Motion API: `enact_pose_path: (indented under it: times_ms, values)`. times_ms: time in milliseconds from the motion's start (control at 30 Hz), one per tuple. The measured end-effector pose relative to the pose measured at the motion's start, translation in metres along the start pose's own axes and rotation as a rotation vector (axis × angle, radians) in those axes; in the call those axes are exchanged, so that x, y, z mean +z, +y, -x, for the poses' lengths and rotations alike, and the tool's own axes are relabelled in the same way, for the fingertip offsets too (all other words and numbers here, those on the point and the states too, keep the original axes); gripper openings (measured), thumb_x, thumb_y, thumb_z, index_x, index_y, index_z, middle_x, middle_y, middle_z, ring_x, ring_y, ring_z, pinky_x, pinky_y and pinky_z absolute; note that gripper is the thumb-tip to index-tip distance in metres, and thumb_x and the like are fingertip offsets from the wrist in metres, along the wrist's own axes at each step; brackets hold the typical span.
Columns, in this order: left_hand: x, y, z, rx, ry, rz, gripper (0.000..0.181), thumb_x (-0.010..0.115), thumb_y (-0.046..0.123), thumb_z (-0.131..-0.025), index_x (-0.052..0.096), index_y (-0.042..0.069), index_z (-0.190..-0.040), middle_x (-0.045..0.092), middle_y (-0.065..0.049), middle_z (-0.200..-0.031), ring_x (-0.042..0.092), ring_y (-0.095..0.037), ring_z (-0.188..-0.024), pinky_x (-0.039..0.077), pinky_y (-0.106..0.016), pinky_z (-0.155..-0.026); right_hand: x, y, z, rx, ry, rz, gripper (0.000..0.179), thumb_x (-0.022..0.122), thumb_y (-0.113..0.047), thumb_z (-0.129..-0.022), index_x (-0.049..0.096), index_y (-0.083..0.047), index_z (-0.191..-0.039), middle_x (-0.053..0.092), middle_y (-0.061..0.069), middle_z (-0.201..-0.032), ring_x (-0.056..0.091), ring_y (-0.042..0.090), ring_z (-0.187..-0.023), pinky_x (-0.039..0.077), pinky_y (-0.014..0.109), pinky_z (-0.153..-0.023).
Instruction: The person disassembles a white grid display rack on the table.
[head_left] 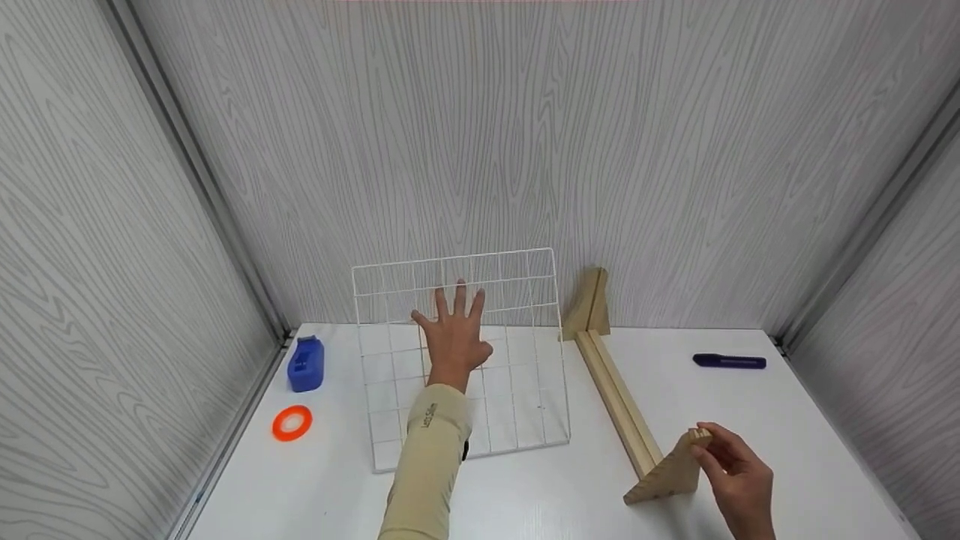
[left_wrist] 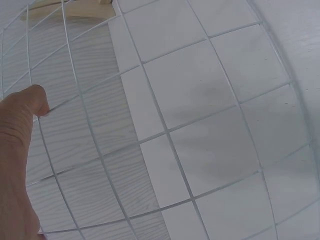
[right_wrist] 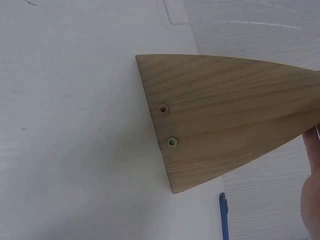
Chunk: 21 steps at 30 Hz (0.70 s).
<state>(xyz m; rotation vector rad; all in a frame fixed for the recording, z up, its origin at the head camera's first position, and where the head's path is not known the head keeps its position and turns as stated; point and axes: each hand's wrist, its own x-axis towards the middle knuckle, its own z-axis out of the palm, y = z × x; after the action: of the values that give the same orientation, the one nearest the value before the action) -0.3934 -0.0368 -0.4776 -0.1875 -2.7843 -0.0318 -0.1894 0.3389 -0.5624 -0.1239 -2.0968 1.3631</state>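
A white wire grid panel (head_left: 513,397) stands tilted on the white table, its top toward the back wall. My left hand (head_left: 454,341) is spread against its upper part, fingers apart and mostly straight. In the left wrist view, the thumb (left_wrist: 30,102) meets one of the wires. Right of the panel lies a wooden stand, a long grooved rail (head_left: 619,405) between two upright end pieces. With thumb and fingers, my right hand (head_left: 735,472) pinches the top of the near end piece (head_left: 679,469). Two screws (right_wrist: 172,142) show on its outer face in the right wrist view.
A blue tape dispenser (head_left: 306,365) and an orange ring (head_left: 292,423) lie at the left. On the right, near the back wall, is a dark blue cutter-like tool (head_left: 729,361). The stand's far end piece (head_left: 589,304) is close to the back wall.
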Motion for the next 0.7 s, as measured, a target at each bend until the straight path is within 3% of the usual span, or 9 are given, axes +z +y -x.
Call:
enact_pose_path:
  times_ms: [267,533,700]
  values:
    - [0.006,0.001,0.005,0.019,-0.063,0.039,0.092,0.075,0.044,-0.080,0.031,0.032,-0.160,0.022,-0.006,-0.170,0.021,-0.043,-0.154,0.029,-0.082,-0.103,0.002,-0.001,0.002,-0.078,0.020,-0.029,0.039,0.075,0.015,-0.081,0.072,0.001,-0.117,0.073,-0.013,-0.102,0.071,-0.001,-0.084,0.057,0.011,-0.069]
    - [0.009,0.001,0.007,0.022,-0.089,0.023,0.095,0.075,0.050,-0.080,0.029,0.032,-0.161,0.020,-0.005,-0.171,0.021,-0.043,-0.154,0.030,-0.082,-0.104,0.003,-0.002,0.001,-0.120,0.024,0.010,0.040,0.075,0.013,-0.081,0.071,-0.001,-0.118,0.072,-0.016,-0.103,0.071,-0.003,-0.083,0.057,0.011,-0.070]
    - [0.011,0.001,0.009,0.017,-0.101,0.005,0.096,0.075,0.053,-0.080,0.028,0.033,-0.161,0.021,-0.005,-0.170,0.022,-0.042,-0.154,0.031,-0.082,-0.103,0.006,-0.003,0.004,-0.101,0.031,0.005,0.038,0.076,0.010,-0.083,0.071,0.000,-0.119,0.072,-0.017,-0.103,0.071,-0.004,-0.084,0.057,0.011,-0.070]
